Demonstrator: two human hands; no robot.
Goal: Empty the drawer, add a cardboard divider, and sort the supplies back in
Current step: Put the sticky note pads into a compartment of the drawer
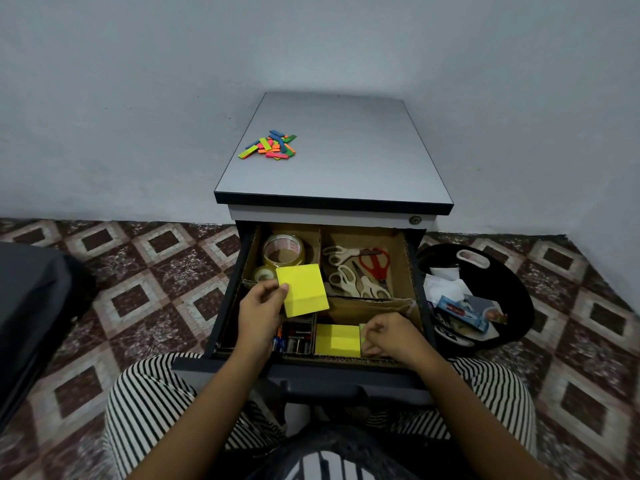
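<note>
Tiled floor, divided drawer open, left hand pinching a yellow sticky pad above it, right hand pinching a green pad in the near compartment

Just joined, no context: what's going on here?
A seated person is sorting supplies into the open drawer, which is fitted with a cardboard divider. The left hand holds a yellow sticky-note pad above it. The right hand is down in the front-right compartment, fingers curled beside a second yellow pad; its grip is unclear. Tape rolls sit back-left, scissors back-right, batteries front-left. A pile of coloured sticky flags lies on the cabinet top.
</note>
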